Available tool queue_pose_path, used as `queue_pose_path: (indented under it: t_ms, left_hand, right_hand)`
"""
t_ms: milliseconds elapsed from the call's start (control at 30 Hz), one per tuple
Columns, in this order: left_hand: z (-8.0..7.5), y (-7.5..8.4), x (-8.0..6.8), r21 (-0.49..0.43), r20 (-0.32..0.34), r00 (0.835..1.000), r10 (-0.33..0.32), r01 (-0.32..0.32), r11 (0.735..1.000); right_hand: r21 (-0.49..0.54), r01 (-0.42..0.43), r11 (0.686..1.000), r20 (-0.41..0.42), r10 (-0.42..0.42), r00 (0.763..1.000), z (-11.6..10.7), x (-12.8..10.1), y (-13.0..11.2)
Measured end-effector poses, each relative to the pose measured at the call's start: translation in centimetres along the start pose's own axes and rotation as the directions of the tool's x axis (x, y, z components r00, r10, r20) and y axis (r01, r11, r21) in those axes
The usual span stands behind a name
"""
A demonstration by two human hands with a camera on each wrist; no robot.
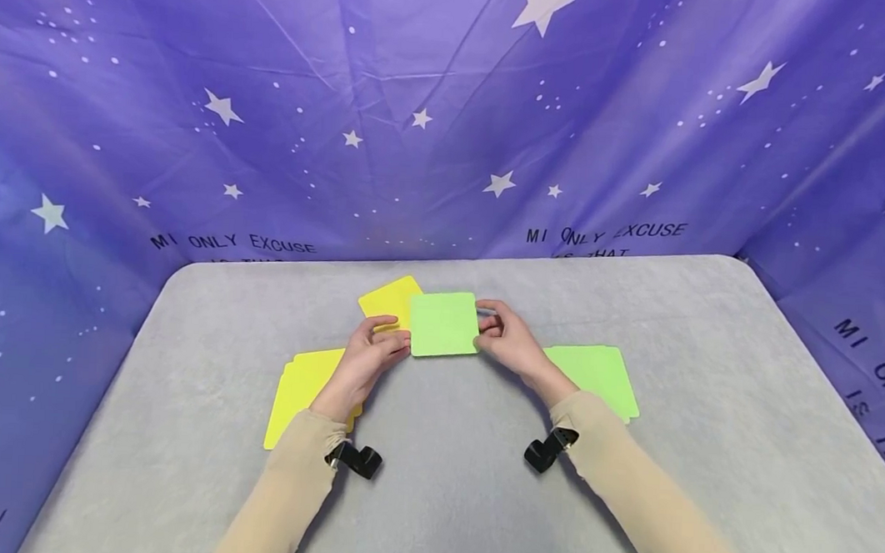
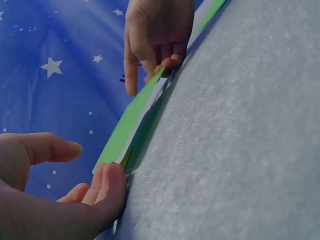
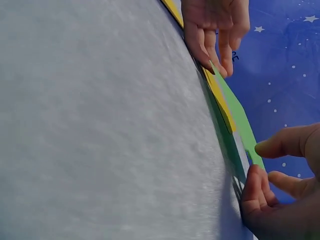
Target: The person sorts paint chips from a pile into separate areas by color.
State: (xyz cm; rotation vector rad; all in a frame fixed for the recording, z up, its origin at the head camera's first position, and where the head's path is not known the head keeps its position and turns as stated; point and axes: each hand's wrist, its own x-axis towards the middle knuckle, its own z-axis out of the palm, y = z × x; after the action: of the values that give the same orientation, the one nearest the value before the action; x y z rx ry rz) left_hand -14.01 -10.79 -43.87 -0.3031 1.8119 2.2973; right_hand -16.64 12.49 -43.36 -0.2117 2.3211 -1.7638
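A square light-green card [image 1: 443, 324] lies between my two hands, its left side covering part of a yellow card [image 1: 389, 297]. My left hand [image 1: 369, 358] holds the green card by its near left corner, the index finger stretched out over the yellow card. At the opposite edge, my right hand [image 1: 510, 338] grips the right side between finger and thumb. Seen edge-on in the left wrist view, the green card [image 2: 127, 122] is close over the table with a shadow beneath it. The right wrist view shows the yellow card [image 3: 220, 102] below the green one.
Under my left forearm a fanned stack of yellow cards [image 1: 305, 386] lies on the grey table [image 1: 446, 494]. A stack of green cards [image 1: 602, 377] sits beside my right wrist. Behind the table hangs a purple curtain [image 1: 432, 184] with white stars and lettering.
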Motion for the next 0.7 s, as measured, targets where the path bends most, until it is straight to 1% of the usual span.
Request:
queue_pose_path:
  t_ms: [100, 200, 300, 433, 600, 700]
  left_hand:
    - [0.3, -0.2, 0.0, 0.036, 0.011, 1.0, 0.023, -0.023, 0.999]
    - [0.5, -0.4, 0.1, 0.058, 0.032, 0.999, 0.043, -0.045, 0.997]
    - [0.9, -0.6, 0.2, 0.06, 0.074, 0.996, 0.058, -0.063, 0.996]
    - [1.6, -0.8, 0.1, 0.064, 0.134, 0.99, 0.047, -0.056, 0.996]
    - [2.6, -1.2, -0.1, 0.072, 0.215, 0.976, 0.032, -0.048, 0.996]
    - [3.3, -1.4, -0.3, 0.076, 0.244, 0.969, 0.037, -0.057, 0.995]
  right_hand:
    - [0.032, 0.004, 0.999, -0.018, -0.004, 1.0, 0.0, -0.6, 0.4]
    - [0.073, -0.004, 0.997, -0.017, 0.005, 1.0, -0.2, -1.3, 0.7]
    - [0.114, -0.008, 0.993, -0.013, 0.009, 1.0, -0.5, -2.2, 0.7]
    - [0.141, -0.017, 0.99, -0.019, 0.02, 1.0, -1.2, -3.4, 0.7]
    - [0.162, -0.03, 0.986, -0.031, 0.035, 0.999, -2.3, -4.8, 1.0]
    - [0.183, -0.025, 0.983, -0.028, 0.03, 0.999, -3.1, -5.6, 1.2]
